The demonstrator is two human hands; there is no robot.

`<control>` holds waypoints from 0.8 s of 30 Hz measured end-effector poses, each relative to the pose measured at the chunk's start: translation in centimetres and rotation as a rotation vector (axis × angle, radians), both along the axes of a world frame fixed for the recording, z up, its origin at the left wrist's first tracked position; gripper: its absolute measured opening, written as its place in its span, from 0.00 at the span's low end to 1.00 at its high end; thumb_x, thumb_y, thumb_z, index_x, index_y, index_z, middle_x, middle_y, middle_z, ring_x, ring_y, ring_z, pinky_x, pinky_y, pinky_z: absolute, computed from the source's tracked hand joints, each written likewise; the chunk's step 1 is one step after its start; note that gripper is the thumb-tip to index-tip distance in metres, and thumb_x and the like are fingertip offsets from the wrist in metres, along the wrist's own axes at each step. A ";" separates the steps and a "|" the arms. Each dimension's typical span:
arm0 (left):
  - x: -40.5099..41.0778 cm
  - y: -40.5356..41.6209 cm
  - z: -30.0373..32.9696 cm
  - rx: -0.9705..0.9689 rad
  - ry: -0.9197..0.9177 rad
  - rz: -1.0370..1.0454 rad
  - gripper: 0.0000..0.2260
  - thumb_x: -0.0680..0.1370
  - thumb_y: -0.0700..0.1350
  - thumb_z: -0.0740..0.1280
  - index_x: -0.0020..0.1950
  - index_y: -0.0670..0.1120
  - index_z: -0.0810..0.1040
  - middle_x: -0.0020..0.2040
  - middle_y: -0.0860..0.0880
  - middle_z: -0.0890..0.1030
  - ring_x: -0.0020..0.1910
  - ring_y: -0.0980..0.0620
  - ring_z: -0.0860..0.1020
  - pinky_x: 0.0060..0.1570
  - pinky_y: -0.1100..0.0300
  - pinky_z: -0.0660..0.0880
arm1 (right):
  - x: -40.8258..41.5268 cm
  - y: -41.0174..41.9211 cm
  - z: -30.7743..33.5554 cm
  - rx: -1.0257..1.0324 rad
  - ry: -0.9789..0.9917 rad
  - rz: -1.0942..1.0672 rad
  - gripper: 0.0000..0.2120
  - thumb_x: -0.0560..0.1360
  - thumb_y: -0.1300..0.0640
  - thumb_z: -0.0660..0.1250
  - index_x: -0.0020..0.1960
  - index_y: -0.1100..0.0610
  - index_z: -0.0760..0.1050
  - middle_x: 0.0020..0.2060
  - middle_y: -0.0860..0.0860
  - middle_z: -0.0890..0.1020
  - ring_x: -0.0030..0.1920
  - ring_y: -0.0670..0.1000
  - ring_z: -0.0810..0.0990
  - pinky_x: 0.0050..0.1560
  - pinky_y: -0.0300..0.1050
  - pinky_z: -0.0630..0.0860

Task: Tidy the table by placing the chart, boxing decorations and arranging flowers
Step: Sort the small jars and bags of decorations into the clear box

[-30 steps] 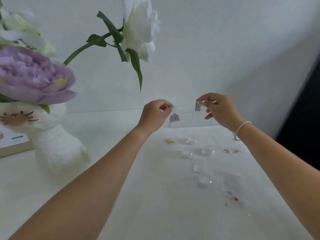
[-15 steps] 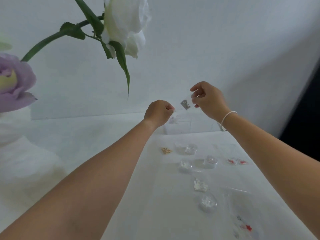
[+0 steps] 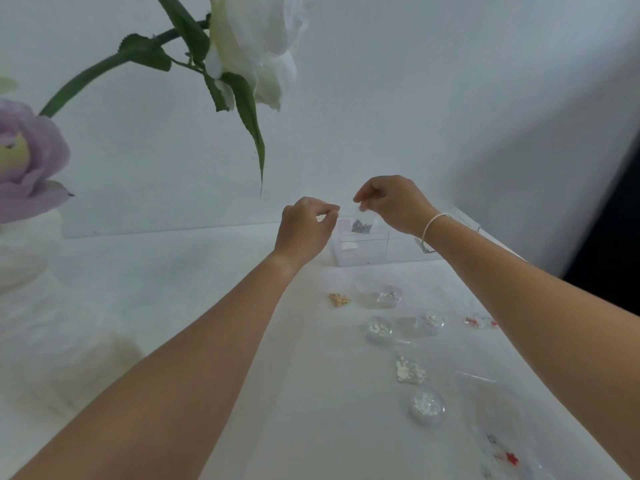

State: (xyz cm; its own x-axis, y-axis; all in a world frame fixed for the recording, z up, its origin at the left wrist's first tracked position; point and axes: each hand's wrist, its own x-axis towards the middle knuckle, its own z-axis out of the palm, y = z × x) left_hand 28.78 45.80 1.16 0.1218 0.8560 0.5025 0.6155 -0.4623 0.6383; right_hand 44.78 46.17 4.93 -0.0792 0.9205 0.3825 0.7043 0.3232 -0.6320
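Note:
A clear plastic box (image 3: 362,249) stands open at the back of the white table. My right hand (image 3: 393,204) hovers just above it, fingertips pinched on the top of a small clear bag of silver decorations (image 3: 361,226) that hangs into the box. My left hand (image 3: 304,226) is left of the box, thumb and forefinger pinched; whether it grips the bag's edge I cannot tell. On the table in front lie a gold decoration bag (image 3: 339,300), several small round clear pots (image 3: 389,296) with glitter, a loose silver packet (image 3: 410,370) and red-speckled bags (image 3: 479,322).
A white rose (image 3: 256,46) on a green stem leans over the table from the upper left. A purple flower (image 3: 24,161) sits at the left edge above a white fuzzy vase (image 3: 20,251). A white wall is close behind the box. The table's right edge runs diagonally beside my right forearm.
The view has shifted right, pushing the vase and purple flower to the edge. My right hand has lowered the silver decoration bag from mid-air down into the clear box.

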 end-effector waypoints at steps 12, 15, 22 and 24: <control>-2.6 -5.3 -3.2 -0.209 0.004 -0.093 0.09 0.75 0.51 0.64 0.52 0.54 0.81 0.43 0.64 0.76 0.39 0.67 0.73 0.36 0.80 0.66 | -0.9 -1.6 -0.7 0.087 -0.440 -0.107 0.11 0.76 0.59 0.59 0.53 0.52 0.78 0.55 0.52 0.81 0.58 0.55 0.73 0.59 0.49 0.66; -2.4 -5.9 -3.4 -0.266 0.135 -0.135 0.14 0.72 0.56 0.66 0.56 0.55 0.79 0.45 0.61 0.75 0.40 0.65 0.72 0.40 0.71 0.65 | -0.7 -3.5 -0.7 0.129 -0.459 -0.074 0.12 0.77 0.60 0.57 0.51 0.52 0.79 0.52 0.51 0.83 0.54 0.54 0.73 0.56 0.48 0.66; -2.0 -6.5 -2.9 -0.300 0.300 -0.170 0.16 0.72 0.53 0.68 0.58 0.50 0.79 0.46 0.52 0.74 0.44 0.54 0.73 0.43 0.64 0.65 | 2.1 -10.4 -0.6 -0.065 -0.380 0.077 0.09 0.74 0.58 0.64 0.40 0.44 0.78 0.36 0.38 0.77 0.36 0.38 0.73 0.36 0.27 0.68; -1.8 -6.6 -2.8 -0.293 0.326 -0.188 0.12 0.71 0.50 0.68 0.52 0.49 0.81 0.44 0.52 0.75 0.42 0.53 0.72 0.43 0.62 0.66 | 2.8 -12.4 -0.6 -0.124 -0.384 0.101 0.09 0.72 0.57 0.66 0.40 0.43 0.78 0.36 0.37 0.78 0.38 0.39 0.74 0.37 0.27 0.69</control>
State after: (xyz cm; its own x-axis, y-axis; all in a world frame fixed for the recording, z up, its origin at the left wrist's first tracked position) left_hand 26.99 39.16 -1.64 0.3996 0.9038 0.1531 0.7283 -0.4145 0.5457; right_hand 47.56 33.76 4.38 -0.2868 0.9380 0.1947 0.8650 0.3409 -0.3682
